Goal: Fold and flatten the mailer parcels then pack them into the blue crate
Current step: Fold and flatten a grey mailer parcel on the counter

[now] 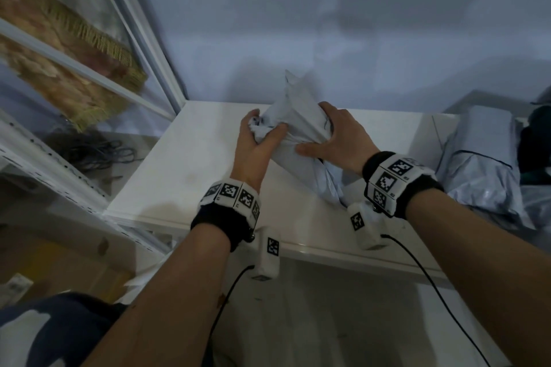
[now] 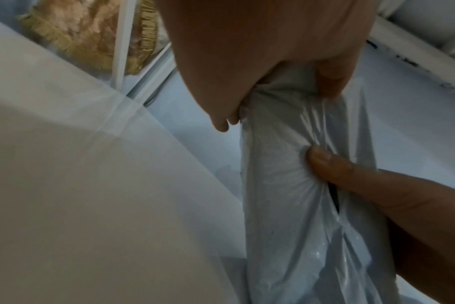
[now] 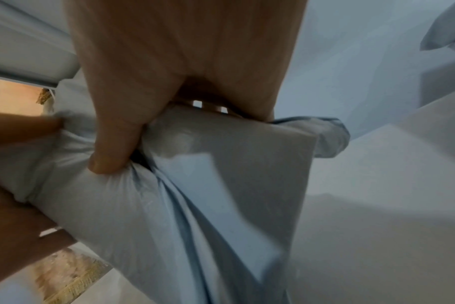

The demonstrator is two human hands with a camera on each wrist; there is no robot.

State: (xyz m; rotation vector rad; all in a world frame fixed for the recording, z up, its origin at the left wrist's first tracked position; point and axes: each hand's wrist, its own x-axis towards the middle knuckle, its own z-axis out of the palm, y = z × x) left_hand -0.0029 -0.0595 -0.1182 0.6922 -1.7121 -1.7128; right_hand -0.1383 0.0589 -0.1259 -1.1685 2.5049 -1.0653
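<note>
I hold a crumpled grey mailer parcel [image 1: 298,116] tilted above the white table [image 1: 193,164], one corner pointing up. My left hand [image 1: 267,125] grips its bunched left end, fingers curled round the plastic. My right hand [image 1: 316,131] grips the middle, thumb pressed into the near side. In the left wrist view, the left hand [image 2: 275,98] clamps the top of the mailer [image 2: 278,205], and the right thumb [image 2: 333,166] digs into it. The right wrist view shows the right hand [image 3: 159,133] pinching the mailer [image 3: 195,195]. No blue crate is visible.
More grey mailer parcels [image 1: 483,164] lie piled at the table's right end, next to something dark at the frame edge. A white metal rack [image 1: 59,164] and a glass panel stand to the left, with coiled cables [image 1: 98,152] on the floor. A wall closes the back.
</note>
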